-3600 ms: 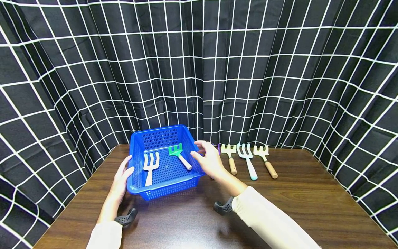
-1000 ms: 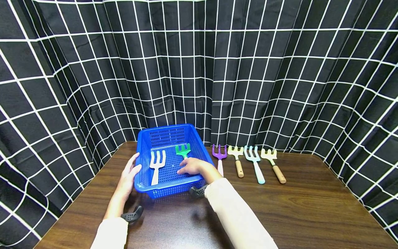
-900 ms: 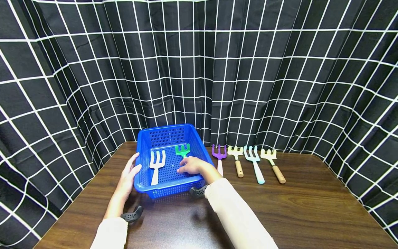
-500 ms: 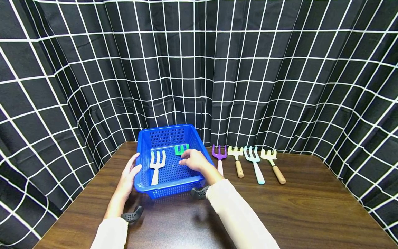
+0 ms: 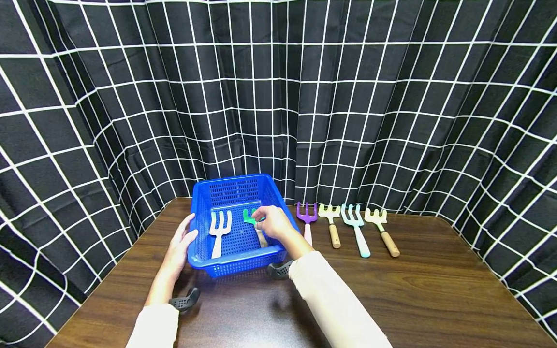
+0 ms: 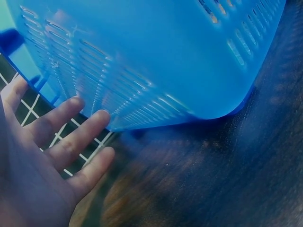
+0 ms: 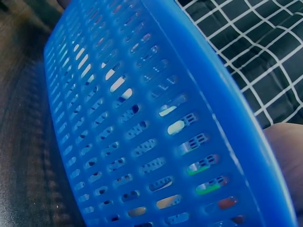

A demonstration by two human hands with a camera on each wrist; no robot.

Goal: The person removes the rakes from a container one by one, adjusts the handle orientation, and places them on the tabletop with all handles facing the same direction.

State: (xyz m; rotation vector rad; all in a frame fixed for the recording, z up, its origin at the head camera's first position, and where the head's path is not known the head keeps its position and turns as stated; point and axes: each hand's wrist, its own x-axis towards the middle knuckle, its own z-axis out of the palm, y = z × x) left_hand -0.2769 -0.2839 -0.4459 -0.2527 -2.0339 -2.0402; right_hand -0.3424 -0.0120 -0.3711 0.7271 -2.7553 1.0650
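Observation:
A blue slotted plastic basket (image 5: 237,265) stands on the table with two hand forks inside. My right hand (image 5: 276,226) reaches over its right side and pinches the green hand fork (image 5: 248,217) near the neck. The fork's pale handle shows below the fingers, while part of its head is hidden. A white hand fork (image 5: 219,234) lies at the left in the basket. My left hand (image 5: 175,249) touches the basket's left rim. In the left wrist view that hand's fingers (image 6: 78,142) stretch along the outer wall. The basket wall (image 7: 118,118) hides most of the right hand in the right wrist view.
Right of the basket lie a purple hand fork (image 5: 307,219), a cream one with a wooden handle (image 5: 334,237), a light blue one (image 5: 360,241) and another wooden-handled one (image 5: 390,243). A black gridded curtain (image 5: 348,121) hangs behind the brown table (image 5: 426,270).
My right hand went from the basket's right rim to the inside and took hold of the green fork. The fork has since shifted and turned, its handle showing again. The left hand stays.

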